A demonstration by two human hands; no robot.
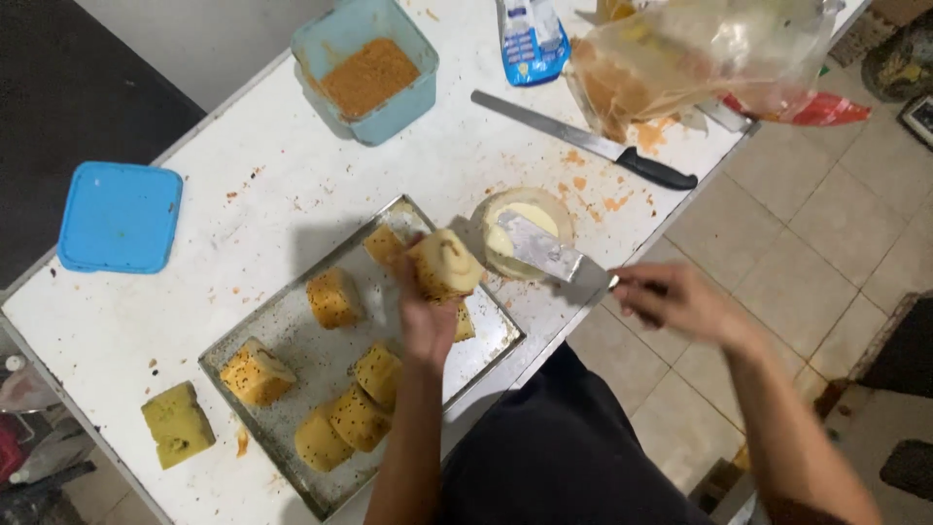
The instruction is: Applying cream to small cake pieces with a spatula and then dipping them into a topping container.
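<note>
My left hand holds up a pale yellow bread piece above the metal tray. My right hand grips the handle of a flat metal spatula, whose blade reaches over a small clear bowl of cream. The blade's tip lies close to the held piece. Several crumb-coated pieces lie on the tray, and one yellow piece sits on the white table beside it.
A light blue tub of brown crumbs stands at the back, its blue lid to the left. A long knife with a black handle lies near plastic bags. The table edge borders a tiled floor.
</note>
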